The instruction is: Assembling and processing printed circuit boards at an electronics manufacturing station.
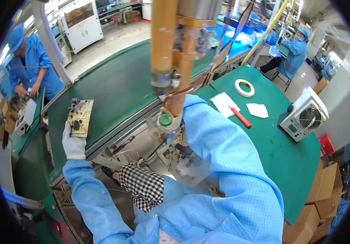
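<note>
In a white glove, my left hand [74, 145] grips the near left edge of a tan circuit board [86, 118], thumb along its side. The board carries dark, blue and yellow components and lies over the green conveyor belt [118, 97]. My right arm [219, 138], in a blue checked sleeve, bends up and inward. Its hand is hidden behind a thick orange-brown tube [162, 40] that hangs close in front of the view. A green-capped round fitting [166, 119] sits at the lower end of the tube assembly.
On the green table at right are a white tape roll [244, 88], a red-handled tool [242, 118], white paper pieces [257, 110] and a fan unit [305, 116]. Cardboard boxes [325, 185] stand beyond its edge. Co-workers in blue sit far right [292, 55] and stand left [32, 61].
</note>
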Demonstrator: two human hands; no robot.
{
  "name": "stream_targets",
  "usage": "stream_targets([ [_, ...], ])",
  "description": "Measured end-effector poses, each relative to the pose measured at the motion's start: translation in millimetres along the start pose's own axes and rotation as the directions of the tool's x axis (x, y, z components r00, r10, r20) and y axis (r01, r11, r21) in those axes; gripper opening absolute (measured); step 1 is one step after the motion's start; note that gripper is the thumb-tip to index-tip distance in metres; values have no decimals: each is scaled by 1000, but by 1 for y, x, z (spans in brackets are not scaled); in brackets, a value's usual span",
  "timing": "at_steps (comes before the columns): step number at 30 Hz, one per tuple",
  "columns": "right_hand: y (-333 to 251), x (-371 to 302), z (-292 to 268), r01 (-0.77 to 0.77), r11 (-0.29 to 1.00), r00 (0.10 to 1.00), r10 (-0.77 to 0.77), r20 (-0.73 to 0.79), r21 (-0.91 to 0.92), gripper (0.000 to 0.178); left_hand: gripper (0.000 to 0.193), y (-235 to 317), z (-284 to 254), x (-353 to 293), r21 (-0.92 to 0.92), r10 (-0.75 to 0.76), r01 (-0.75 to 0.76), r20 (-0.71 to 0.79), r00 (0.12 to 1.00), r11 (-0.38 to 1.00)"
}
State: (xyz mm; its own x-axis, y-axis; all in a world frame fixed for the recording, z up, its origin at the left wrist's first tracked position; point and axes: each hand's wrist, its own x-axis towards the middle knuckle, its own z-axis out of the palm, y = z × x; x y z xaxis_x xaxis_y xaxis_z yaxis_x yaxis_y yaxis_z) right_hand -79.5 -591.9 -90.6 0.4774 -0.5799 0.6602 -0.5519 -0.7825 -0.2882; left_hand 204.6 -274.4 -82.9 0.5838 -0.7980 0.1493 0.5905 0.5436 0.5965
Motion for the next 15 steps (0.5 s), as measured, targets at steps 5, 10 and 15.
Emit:
stream_targets([
  [5,-21,3,-31,9,997,987,3,160,-76,30,43,10,-15,1,31,4,-5,14,1000,1000],
  [10,-29,1,-42,-2,1000,993,1,119,14,27,43,12,-9,-1,42,-11,13,-45,999,999],
  [15,-24,1,-40,10,1000,997,-13,83,28,26,41,9,-5,-1,94,44,-35,-98,994,995],
])
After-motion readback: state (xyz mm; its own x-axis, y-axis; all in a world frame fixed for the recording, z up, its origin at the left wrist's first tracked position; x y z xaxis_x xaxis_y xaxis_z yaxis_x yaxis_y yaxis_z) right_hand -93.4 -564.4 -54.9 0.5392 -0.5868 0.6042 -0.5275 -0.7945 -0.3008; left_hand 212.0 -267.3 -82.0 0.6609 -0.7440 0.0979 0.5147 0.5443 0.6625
